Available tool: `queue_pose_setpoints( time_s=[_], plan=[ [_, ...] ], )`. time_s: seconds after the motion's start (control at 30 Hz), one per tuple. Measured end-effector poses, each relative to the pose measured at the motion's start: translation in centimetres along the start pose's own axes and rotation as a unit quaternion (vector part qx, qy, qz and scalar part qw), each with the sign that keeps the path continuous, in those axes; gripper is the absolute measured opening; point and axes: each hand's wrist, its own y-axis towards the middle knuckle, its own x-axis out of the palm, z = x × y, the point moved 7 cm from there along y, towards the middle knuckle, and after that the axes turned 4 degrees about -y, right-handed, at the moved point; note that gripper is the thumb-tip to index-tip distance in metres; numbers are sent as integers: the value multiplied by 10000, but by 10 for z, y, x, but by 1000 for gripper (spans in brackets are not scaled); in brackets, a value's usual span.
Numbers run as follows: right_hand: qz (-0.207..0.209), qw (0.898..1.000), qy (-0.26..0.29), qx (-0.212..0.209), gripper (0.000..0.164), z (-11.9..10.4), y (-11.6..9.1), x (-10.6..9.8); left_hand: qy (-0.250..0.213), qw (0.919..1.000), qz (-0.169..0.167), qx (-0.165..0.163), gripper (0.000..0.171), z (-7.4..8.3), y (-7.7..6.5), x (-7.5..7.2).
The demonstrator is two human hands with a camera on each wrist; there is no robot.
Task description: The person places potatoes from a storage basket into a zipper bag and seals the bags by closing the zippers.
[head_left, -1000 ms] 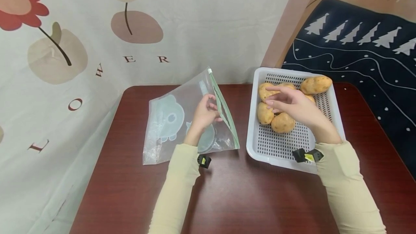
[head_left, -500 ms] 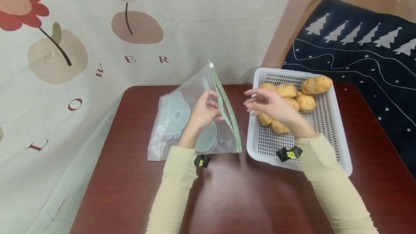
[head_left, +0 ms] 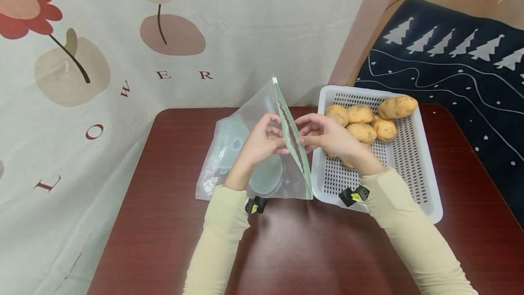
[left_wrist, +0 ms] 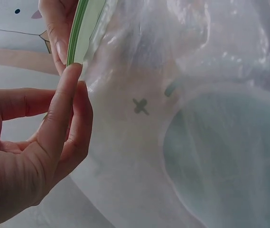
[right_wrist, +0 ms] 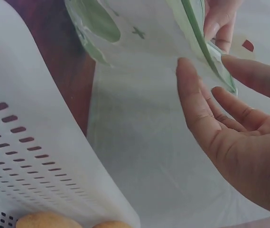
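A clear zipper bag (head_left: 266, 174) with pale blue-green printed shapes stands tilted on the table, its green zipper edge (head_left: 295, 140) parted in a narrow gap. My left hand (head_left: 262, 142) pinches the near side of that edge between thumb and fingers, as the left wrist view shows. My right hand (head_left: 327, 138) is at the opposite side of the bag's mouth. In the right wrist view, its thumb and fingers (right_wrist: 191, 90) are spread apart around the green edge, the thumb at or very near it. A white slider sits at the bag's top corner.
Right of the bag stands a white perforated basket (head_left: 430, 185) holding several potatoes (head_left: 362, 133), some partly hidden by my right hand. Both stand on a dark red-brown table (head_left: 286, 249). A printed curtain (head_left: 254, 35) hangs behind the table.
My right hand has moved left from over the potatoes to the bag's edge. My left hand has drawn the bag a little rightward, closer to the basket.
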Motion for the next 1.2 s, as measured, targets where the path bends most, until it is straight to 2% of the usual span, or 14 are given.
queue_pose_setpoints(
  time_s=[0.33, 0.57, 1.0, 1.2],
  plan=[
    [268, 9996, -102, 86, 34, -1, 1, 1, 115, 9999, -28, -25, 33, 1, -2, 2],
    [311, 9995, -9, 29, 32, 0, 2, 1, 290, 9996, 31, -60, 30, 2, -2, 1],
    [457, 9988, -129, 82, 32, 1, 2, -3, 418, 9991, 60, -31, 15, 4, -1, -2],
    [504, 9984, -243, 63, 29, 2, 3, -4, 418, 9987, 287, -17, 13, 5, -2, -6]
  ],
)
